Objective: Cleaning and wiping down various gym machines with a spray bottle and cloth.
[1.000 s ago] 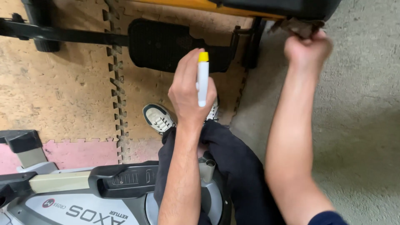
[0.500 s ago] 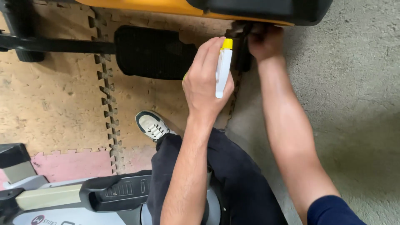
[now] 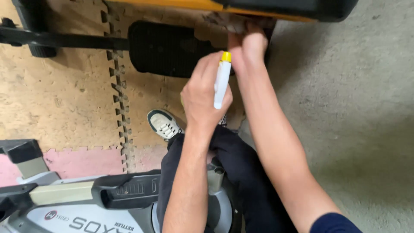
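Note:
My left hand (image 3: 202,92) grips a slim white spray can (image 3: 221,82) with a yellow cap, held upright above the black foot pedal (image 3: 168,47) of an exercise machine. My right hand (image 3: 248,43) reaches up under the machine's yellow and black housing (image 3: 267,8); its fingers press a crumpled grey rag (image 3: 224,21) against the underside there. My dark trousers and a white sneaker (image 3: 164,124) show below my arms.
A black bar (image 3: 60,39) runs left from the pedal over tan and pink foam puzzle mats (image 3: 64,99). Grey concrete floor (image 3: 345,108) lies to the right. A second, silver-grey machine (image 3: 77,207) fills the bottom left corner.
The view has swung right, so both hands appear further left. My right hand stays at the underside of the housing, and my left hand has kept the can beside it.

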